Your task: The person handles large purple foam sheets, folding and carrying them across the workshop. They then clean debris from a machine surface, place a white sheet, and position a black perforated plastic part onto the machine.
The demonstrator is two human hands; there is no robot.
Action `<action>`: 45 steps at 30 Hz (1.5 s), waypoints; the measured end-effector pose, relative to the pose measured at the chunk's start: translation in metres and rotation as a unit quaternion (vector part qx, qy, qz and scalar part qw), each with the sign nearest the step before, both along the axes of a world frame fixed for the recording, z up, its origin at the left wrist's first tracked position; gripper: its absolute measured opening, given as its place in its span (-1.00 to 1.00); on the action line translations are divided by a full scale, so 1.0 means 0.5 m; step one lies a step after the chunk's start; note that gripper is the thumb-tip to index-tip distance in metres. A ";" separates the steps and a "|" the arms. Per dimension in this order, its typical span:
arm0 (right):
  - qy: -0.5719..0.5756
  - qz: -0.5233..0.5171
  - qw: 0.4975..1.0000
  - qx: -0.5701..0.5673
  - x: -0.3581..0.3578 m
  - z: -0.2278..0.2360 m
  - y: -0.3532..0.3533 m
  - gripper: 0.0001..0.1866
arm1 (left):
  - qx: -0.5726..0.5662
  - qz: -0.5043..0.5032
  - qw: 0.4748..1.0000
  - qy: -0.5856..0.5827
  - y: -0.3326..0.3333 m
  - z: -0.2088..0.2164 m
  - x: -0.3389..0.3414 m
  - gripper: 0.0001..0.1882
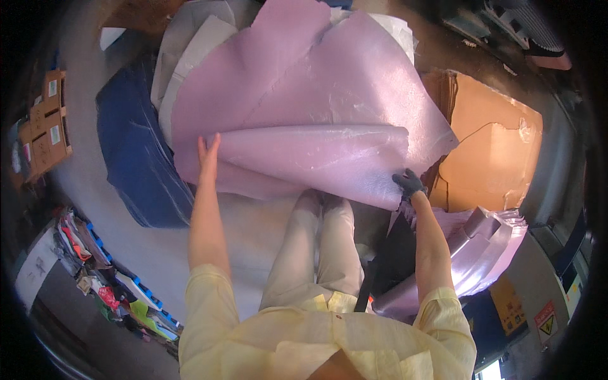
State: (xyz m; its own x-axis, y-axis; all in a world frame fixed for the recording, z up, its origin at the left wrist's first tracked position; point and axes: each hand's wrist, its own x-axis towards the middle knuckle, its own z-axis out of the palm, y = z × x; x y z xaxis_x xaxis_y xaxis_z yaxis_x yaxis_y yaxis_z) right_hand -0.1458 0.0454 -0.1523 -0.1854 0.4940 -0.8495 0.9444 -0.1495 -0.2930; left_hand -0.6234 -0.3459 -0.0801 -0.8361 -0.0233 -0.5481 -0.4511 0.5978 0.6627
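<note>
Here's the big lilac sheet (266,88), spread over the pale sheets (201,47), whose left and far edges peek out; its near side doubles back in a broad flap (316,152). The bare left hand (208,159), fingers open, rests at the flap's left end; the gloved right hand (410,182) appears closed on its right edge. Best bet: hands level, tension even, creases out.

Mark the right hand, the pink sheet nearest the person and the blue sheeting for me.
Right hand (410,182): head view, on its gloved back.
Pink sheet (310,152): head view, on its smooth near part.
Blue sheeting (135,140): head view, on its broad upper surface.
</note>
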 end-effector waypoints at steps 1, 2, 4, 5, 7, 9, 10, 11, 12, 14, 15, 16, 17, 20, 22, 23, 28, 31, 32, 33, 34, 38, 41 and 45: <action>0.013 0.036 0.999 -0.025 0.014 -0.002 -0.005 -0.24 | -0.030 -0.026 0.999 -0.008 0.010 -0.003 -0.010 -0.11; 0.036 0.072 0.992 -0.097 0.037 0.012 -0.017 -0.40 | -0.055 -0.050 0.997 -0.019 0.017 0.000 -0.016 -0.15; 0.154 0.256 0.952 -0.065 0.108 0.085 -0.065 -0.63 | -0.071 -0.069 0.995 -0.008 0.014 0.019 -0.018 -0.23; 0.225 0.407 0.885 0.021 0.148 0.139 -0.097 -0.70 | -0.067 -0.060 0.996 0.018 0.003 0.037 -0.013 -0.28; 0.292 0.488 0.819 0.080 0.212 0.262 -0.158 -0.66 | -0.140 -0.089 0.984 0.060 -0.036 0.090 0.003 -0.34; 0.210 0.370 0.903 0.055 0.244 0.392 -0.189 -0.71 | -0.225 -0.108 0.968 0.002 -0.088 0.154 0.037 -0.33; 0.077 0.280 0.956 -0.035 0.248 0.459 -0.190 -0.70 | -0.239 -0.079 0.966 -0.051 -0.112 0.186 0.063 -0.32; 0.054 0.445 0.893 0.031 0.247 0.526 -0.182 -0.74 | -0.159 -0.067 0.983 -0.061 -0.132 0.218 0.094 -0.33; 0.041 0.410 0.910 0.043 0.242 0.593 -0.170 -0.73 | -0.081 -0.034 0.995 -0.056 -0.145 0.247 0.128 -0.34; 0.020 0.293 0.954 0.056 0.234 0.718 -0.145 -0.62 | -0.037 0.010 0.998 -0.047 -0.152 0.301 0.198 -0.37; -0.050 0.314 0.947 0.055 0.233 0.772 -0.137 -0.60 | -0.030 0.046 0.997 -0.052 -0.146 0.326 0.231 -0.39; -0.040 0.366 0.924 0.100 0.235 0.818 -0.134 -0.55 | 0.005 0.061 0.997 -0.052 -0.136 0.350 0.261 -0.41; -0.016 0.321 0.942 0.098 0.238 0.857 -0.133 -0.53 | 0.025 0.087 0.994 -0.059 -0.123 0.373 0.288 -0.43; -0.053 0.259 0.958 0.107 0.248 0.928 -0.136 -0.39 | -0.028 0.103 0.990 -0.089 -0.083 0.404 0.331 -0.50; -0.008 0.274 0.955 0.114 0.240 0.933 -0.126 -0.34 | -0.031 0.065 0.993 -0.088 -0.064 0.371 0.320 -0.50; 0.015 0.238 0.964 0.117 0.230 0.924 -0.119 -0.33 | -0.057 -0.001 0.995 -0.086 -0.057 0.340 0.304 -0.47; 0.057 0.139 0.983 0.108 0.156 0.799 -0.092 -0.46 | -0.154 -0.119 0.971 -0.142 -0.072 0.157 0.237 -0.33; 0.032 0.052 0.998 0.018 0.141 0.737 -0.127 -0.68 | -0.069 -0.036 0.990 -0.113 -0.148 0.047 0.246 -0.32; 0.028 0.152 0.988 0.032 0.142 0.727 -0.142 -0.69 | -0.032 0.000 0.994 -0.103 -0.181 0.008 0.249 -0.32; 0.015 0.248 0.968 0.047 0.146 0.721 -0.157 -0.70 | -0.016 0.090 0.989 -0.114 -0.214 -0.032 0.249 -0.31; 0.032 0.399 0.912 0.085 0.151 0.719 -0.171 -0.68 | 0.005 0.178 0.975 -0.133 -0.246 -0.071 0.246 -0.30; -0.057 0.432 0.896 0.090 0.176 0.724 -0.204 -0.63 | 0.069 0.317 0.939 -0.113 -0.351 -0.203 0.205 -0.08; -0.052 0.412 0.907 0.075 0.181 0.722 -0.201 -0.63 | 0.108 0.382 0.912 -0.104 -0.416 -0.293 0.164 0.02; -0.074 0.446 0.890 0.064 0.158 0.710 -0.165 -0.63 | 0.182 0.433 0.878 -0.093 -0.502 -0.424 0.148 0.08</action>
